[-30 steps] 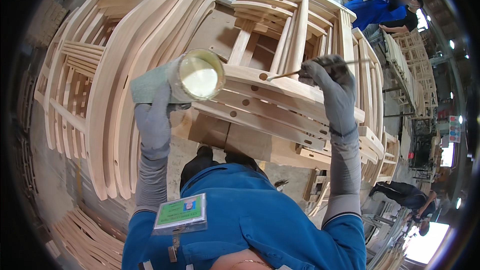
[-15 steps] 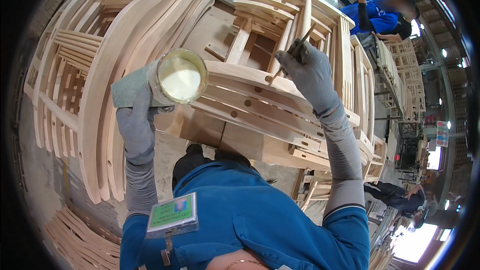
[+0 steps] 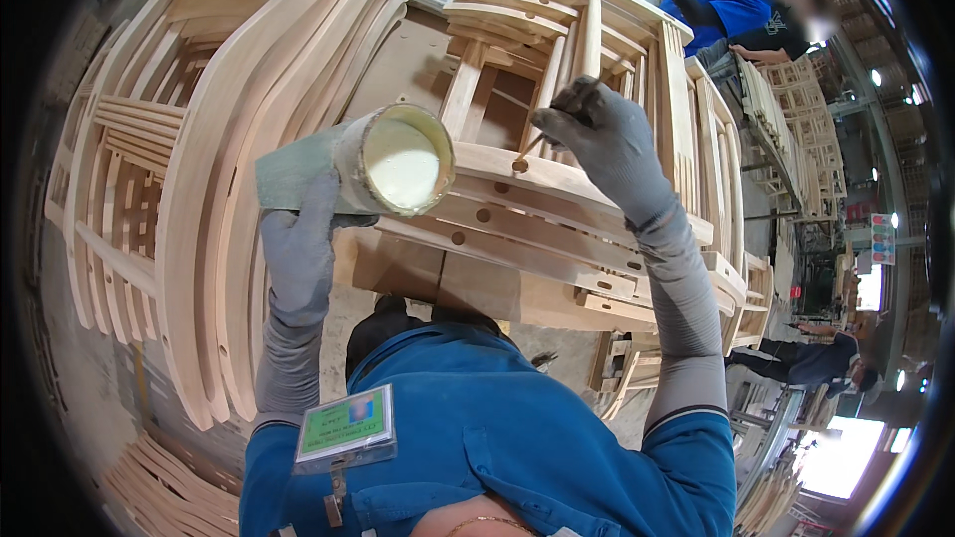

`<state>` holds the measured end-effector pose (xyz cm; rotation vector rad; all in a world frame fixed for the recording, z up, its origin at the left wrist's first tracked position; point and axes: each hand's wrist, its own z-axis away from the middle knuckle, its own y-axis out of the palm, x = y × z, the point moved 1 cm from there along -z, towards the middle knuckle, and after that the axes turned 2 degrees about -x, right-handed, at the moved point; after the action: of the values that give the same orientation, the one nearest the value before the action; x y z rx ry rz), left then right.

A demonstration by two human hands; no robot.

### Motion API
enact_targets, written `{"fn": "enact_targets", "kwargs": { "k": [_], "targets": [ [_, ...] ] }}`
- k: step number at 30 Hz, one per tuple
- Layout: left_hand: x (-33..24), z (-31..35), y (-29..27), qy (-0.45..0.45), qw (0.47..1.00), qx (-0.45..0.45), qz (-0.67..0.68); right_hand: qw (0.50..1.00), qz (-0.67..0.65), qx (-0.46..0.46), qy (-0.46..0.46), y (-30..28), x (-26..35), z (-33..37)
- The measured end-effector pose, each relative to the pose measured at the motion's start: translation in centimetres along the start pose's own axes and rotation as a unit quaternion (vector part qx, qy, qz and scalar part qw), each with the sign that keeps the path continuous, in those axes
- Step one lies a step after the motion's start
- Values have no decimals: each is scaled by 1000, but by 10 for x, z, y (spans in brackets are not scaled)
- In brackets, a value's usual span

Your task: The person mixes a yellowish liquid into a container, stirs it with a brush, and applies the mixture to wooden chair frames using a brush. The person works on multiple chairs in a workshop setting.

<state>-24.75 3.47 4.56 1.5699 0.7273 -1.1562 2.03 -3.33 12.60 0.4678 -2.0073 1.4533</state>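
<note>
Tall, curved pale-wood frames (image 3: 199, 179) stand stacked together across the left of the picture, with a pile of thin curved wooden pieces (image 3: 169, 482) below them at lower left. At upper right is a co-worker in a blue top (image 3: 721, 5); nearby, more wooden frames (image 3: 796, 119) are stacked in a row. Along the right edge are a panel with coloured discs (image 3: 882, 239), a person in dark clothes (image 3: 821, 360) and, lower down, a bright opening (image 3: 841, 457).

In the right hand (image 3: 597, 136), the stick (image 3: 533, 143) has swung from nearly level to steeper. The left hand (image 3: 303, 244) has brought the cup (image 3: 351, 165) nearer the stick's tip.
</note>
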Motion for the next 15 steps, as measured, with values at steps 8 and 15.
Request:
{"fn": "enact_targets", "kwargs": {
  "k": [8, 15],
  "targets": [
    [-3, -11, 35, -5, 998, 50, -44, 944, -329, -16, 32, -43, 22, 36],
    [-11, -21, 71, -4, 995, 96, -37, 920, -386, -26, 65, -45, 11, 41]
  ]
}}
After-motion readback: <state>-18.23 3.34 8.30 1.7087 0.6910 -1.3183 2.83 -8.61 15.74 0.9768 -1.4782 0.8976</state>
